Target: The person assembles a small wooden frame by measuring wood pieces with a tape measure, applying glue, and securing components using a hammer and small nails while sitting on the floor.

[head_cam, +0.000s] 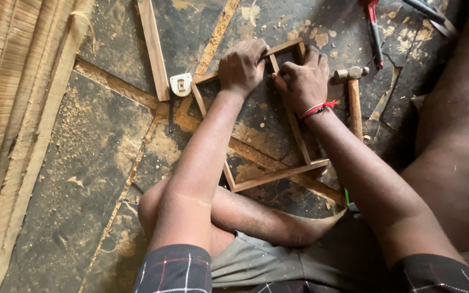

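Note:
A small frame of thin wooden strips [278,176] lies flat on the dusty stone floor in front of me. My left hand [241,66] presses down on its far rail, fingers curled over the wood. My right hand [301,81], with a red string at the wrist, grips the middle strip of the frame where it meets that far rail. Both hands sit close together, nearly touching. My crossed bare legs lie just below the frame.
A hammer [353,92] with a wooden handle lies right of the frame. A white tape measure [181,84] sits to its left beside a loose wooden strip [154,49]. Red-handled pliers [374,32] lie at the top right. Woven matting [12,108] covers the left side.

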